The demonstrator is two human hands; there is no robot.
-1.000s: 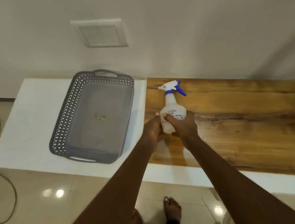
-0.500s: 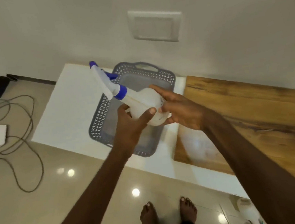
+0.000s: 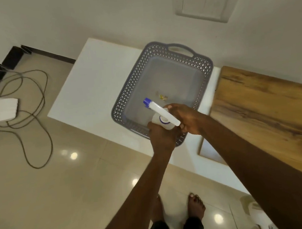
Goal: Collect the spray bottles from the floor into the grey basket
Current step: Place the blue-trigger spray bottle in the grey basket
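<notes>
A white spray bottle (image 3: 162, 114) with a blue nozzle hangs over the near corner of the grey basket (image 3: 126, 91); our left hand (image 3: 161, 134) and right hand (image 3: 186, 118) both clasp it above the white counter (image 3: 90, 83); a cable (image 3: 38, 112) lies on the floor.

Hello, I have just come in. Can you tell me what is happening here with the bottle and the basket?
A person is holding a white spray bottle with both hands, the left hand under it and the right hand beside it. The bottle is over the near end of the grey basket, which sits on a white ledge. It is not yet let go. The basket holds only a small yellowish scrap.
</notes>
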